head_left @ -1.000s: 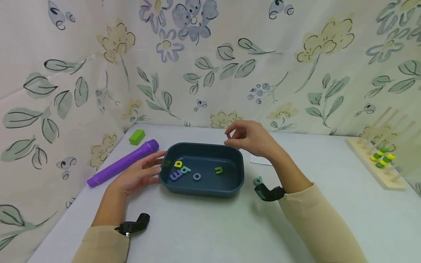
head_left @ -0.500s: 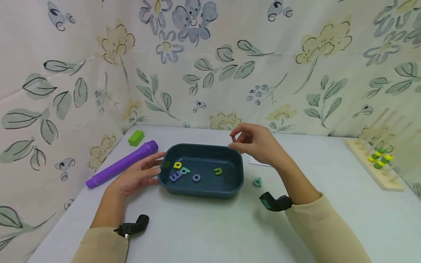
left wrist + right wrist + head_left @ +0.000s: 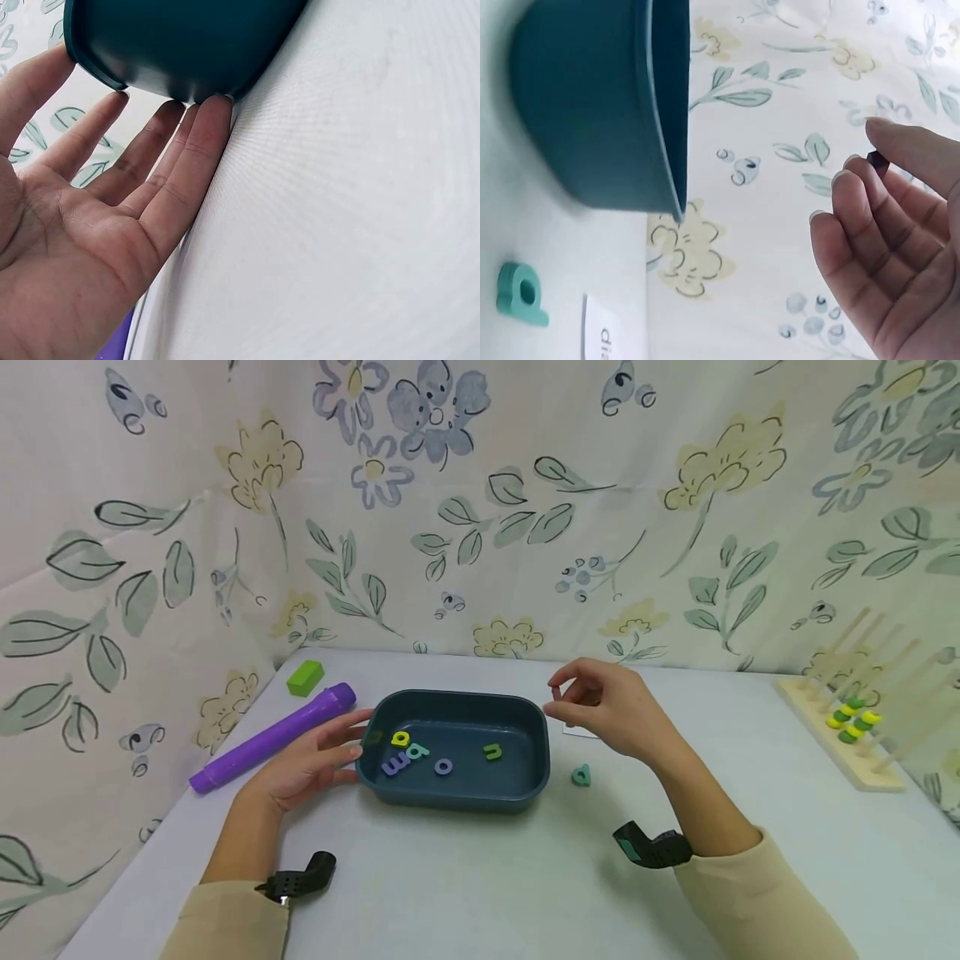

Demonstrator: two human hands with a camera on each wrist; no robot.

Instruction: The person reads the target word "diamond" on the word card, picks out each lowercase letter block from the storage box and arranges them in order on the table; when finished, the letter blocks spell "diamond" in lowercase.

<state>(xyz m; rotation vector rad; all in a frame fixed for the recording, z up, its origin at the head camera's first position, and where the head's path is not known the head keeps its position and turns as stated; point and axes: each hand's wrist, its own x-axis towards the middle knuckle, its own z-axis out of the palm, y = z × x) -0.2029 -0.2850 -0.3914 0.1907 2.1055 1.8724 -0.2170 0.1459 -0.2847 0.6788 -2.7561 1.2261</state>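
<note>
A dark teal tray [image 3: 453, 802] sits on the table with several small plastic letters in it, among them a yellow one [image 3: 401, 739], a purple m [image 3: 396, 763] and a green one [image 3: 492, 752]. My left hand [image 3: 311, 764] touches the tray's left end, fingers extended, fingertips against its wall in the left wrist view. Just off the right rim, my right hand [image 3: 611, 710] is raised above the table. Between its thumb and fingers it pinches a small dark piece [image 3: 877, 160], mostly hidden; I cannot tell its kind. A teal letter [image 3: 581, 775] lies right of the tray.
A white card [image 3: 602, 330] with printed text lies beyond the teal letter. To the left are a purple tube [image 3: 273, 739] and a green block [image 3: 305, 678]. A wooden peg board [image 3: 840, 735] with green and yellow beads stands at right. Floral cloth hangs behind.
My right hand has shifted right and nearer, away from the tray's far right corner, keeping its pinch. The teal letter it partly covered now shows fully. My left hand stays at the tray.
</note>
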